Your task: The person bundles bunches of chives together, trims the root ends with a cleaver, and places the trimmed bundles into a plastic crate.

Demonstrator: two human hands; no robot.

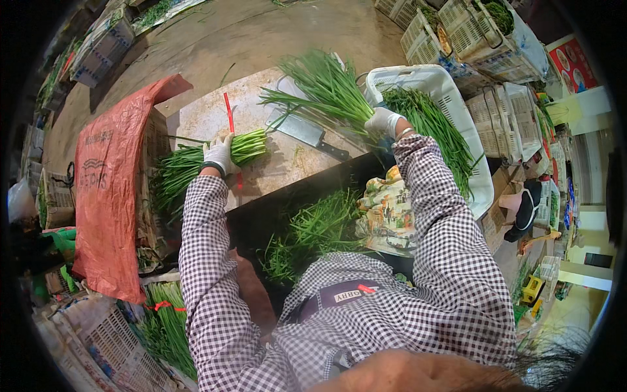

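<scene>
My gloved left hand (221, 153) is closed around a bunch of green chives (250, 147), whose pale cut ends point right on the board. A red tie strip (228, 110) lies flat under that bunch, showing above and below it. In my gloved right hand (384, 122) is a looser bunch of long chives (325, 90), held near its pale ends with the leaves fanned up and left. Between the two hands a cleaver (299, 128) with a black handle rests on the worn pale board (289, 169).
A white plastic basket (482, 181) with more chives (436, 117) stands to the right. At the left, a red woven sack (110, 186) drapes over a crate. Loose leaves (318, 230) lie below the board. Stacked crates (499, 117) and tied chives (166, 318) stand around me.
</scene>
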